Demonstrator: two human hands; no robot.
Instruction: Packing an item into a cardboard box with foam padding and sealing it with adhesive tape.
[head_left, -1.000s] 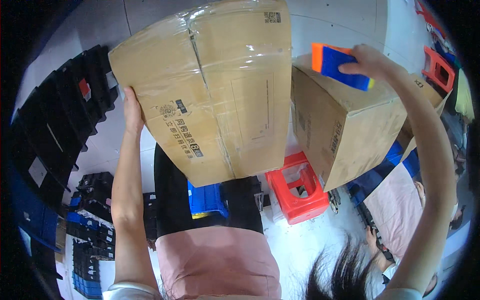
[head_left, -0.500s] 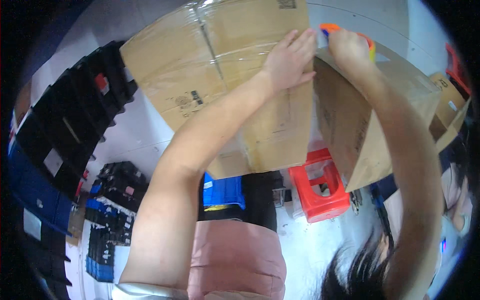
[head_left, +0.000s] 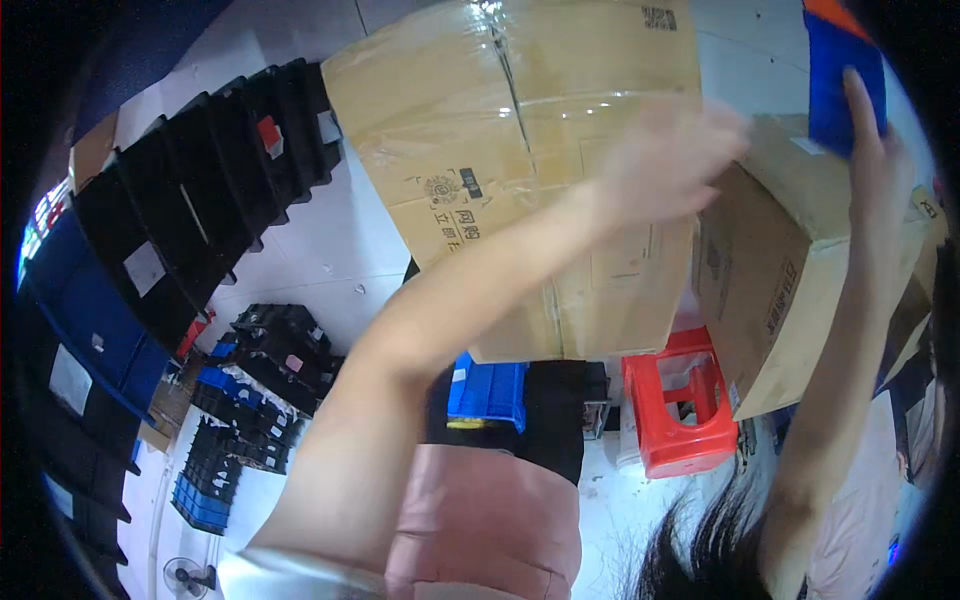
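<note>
A large, tape-covered cardboard box [head_left: 590, 70] stands upright before me. My left hand [head_left: 675, 160] is at its right edge, blurred by motion, its thumb apart from its fingers; I cannot tell whether it touches the cardboard. To the far right, my right hand [head_left: 875, 140] grips an orange and blue tool [head_left: 840, 75], a finger lying along its blue part. The tool is cut off at the top, and its exact kind does not show. Under my right arm stands a second cardboard box [head_left: 770, 275], next to the first.
Black crates [head_left: 200, 190] line the left side, with black and blue crates [head_left: 225, 450] stacked lower down. A blue bin [head_left: 487, 392] sits below the large box, beside a red plastic stool [head_left: 690, 440]. Another person's dark hair [head_left: 715, 530] appears at lower right. A small fan [head_left: 188, 577] is at lower left.
My left hand has moved from lying flat on the large box toward and past its right edge. My right hand has swung right with the orange and blue tool. The view has shifted.
</note>
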